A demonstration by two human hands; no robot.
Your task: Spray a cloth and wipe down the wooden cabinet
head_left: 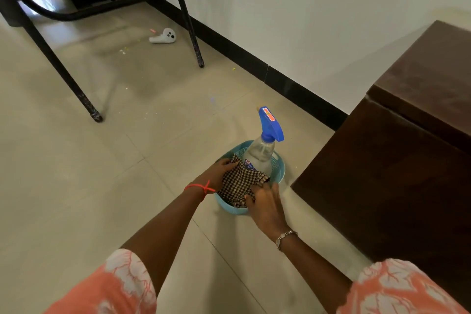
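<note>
Hands meet on a brown-and-cream checked cloth [239, 183]. The left hand [219, 173] grips its 10 o'clock edge and the right hand [265, 204] grips its 5 o'clock edge, fingers curled. The cloth lies in a round blue latticed plastic basket [279, 168] on the tiled floor [102, 186]. At 12 o'clock in the basket stands a clear spray bottle [260, 153] with a blue trigger. Its orange sticker is unreadable. The dark wooden cabinet [395, 173] stands at 3 o'clock.

Open tiled floor [127, 160] lies left of and in front of the basket [279, 173], giving free approach from those sides. The cabinet [395, 173] stands just beside the basket on the right, leaving only a narrow gap. A spray bottle [260, 155] stands upright in the basket's far half. The cloth [237, 186], gripped by the left hand [219, 173] and right hand [265, 205], fills the near half. Table legs [63, 71] and a white controller [163, 36] lie well apart, far left.
</note>
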